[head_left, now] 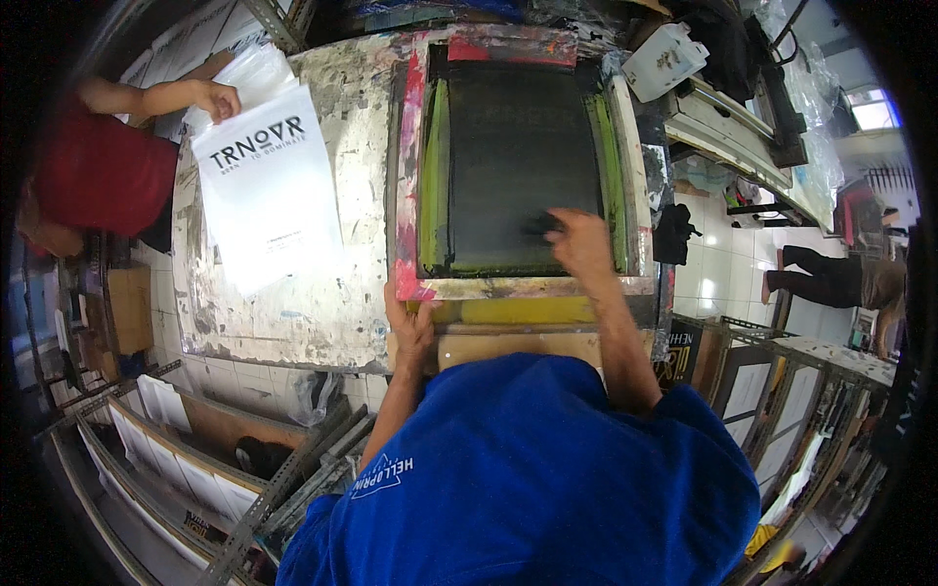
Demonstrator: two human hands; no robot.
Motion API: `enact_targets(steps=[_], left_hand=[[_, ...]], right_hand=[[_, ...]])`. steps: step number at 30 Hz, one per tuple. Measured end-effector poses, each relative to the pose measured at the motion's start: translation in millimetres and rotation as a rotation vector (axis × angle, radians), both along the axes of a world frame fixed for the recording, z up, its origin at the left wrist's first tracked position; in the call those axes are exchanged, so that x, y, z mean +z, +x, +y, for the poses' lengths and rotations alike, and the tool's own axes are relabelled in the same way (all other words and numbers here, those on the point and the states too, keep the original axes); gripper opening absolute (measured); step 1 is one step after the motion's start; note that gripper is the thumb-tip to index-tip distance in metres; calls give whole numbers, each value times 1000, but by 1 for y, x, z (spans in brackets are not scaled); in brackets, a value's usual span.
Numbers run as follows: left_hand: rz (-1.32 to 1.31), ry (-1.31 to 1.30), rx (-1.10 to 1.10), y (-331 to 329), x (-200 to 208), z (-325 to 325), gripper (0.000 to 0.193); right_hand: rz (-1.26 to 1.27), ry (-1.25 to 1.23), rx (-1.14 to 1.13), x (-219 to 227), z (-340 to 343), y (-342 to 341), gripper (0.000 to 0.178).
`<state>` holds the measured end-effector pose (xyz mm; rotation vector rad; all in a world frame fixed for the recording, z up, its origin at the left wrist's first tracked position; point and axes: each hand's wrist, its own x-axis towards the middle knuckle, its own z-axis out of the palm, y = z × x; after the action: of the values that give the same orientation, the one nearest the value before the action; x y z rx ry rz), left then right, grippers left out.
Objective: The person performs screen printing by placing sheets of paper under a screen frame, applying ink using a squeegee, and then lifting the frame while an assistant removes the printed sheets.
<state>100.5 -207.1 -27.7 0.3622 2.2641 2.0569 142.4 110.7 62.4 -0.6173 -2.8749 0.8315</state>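
Observation:
A screen-printing frame (547, 286) lies before me on the worktable, its mesh (513, 146) dark with ink and edged in yellow-green. At the near left corner, my left hand (410, 322) is closed on the frame's edge. My right hand (583, 244) is over the lower right part of the mesh with its fingers closed. Something small and dark at its fingertips is smeared by motion, and I cannot make out what it is. Under the frame's near edge a yellow strip (528, 311) shows.
On the left, a co-worker's hand (217, 100) holds a white printed plastic bag (278, 200) over the stained tabletop (357, 195). A white container (666, 61) stands at the far right. Metal shelving (220, 459) is at lower left, and racks (752, 381) at right.

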Motion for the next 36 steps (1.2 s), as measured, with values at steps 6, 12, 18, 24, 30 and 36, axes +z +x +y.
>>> enact_targets(steps=[6, 12, 18, 24, 30, 36], left_hand=[[-112, 99, -39, 1, -1, 1, 84], [33, -47, 9, 0, 4, 2, 81], [-106, 11, 16, 2, -3, -1, 82], [85, -107, 13, -2, 4, -1, 77], [-2, -33, 8, -1, 5, 3, 76], [25, -39, 34, 0, -4, -1, 79]], right_hand=[[118, 51, 332, -24, -90, -62, 26], [-64, 45, -267, -1, 29, 14, 29], [125, 19, 102, -29, -73, -56, 30], [-137, 6, -231, -15, 8, -7, 28], [-83, -36, -77, -7, -43, -43, 25], [-75, 68, -72, -12, -50, -50, 25]])
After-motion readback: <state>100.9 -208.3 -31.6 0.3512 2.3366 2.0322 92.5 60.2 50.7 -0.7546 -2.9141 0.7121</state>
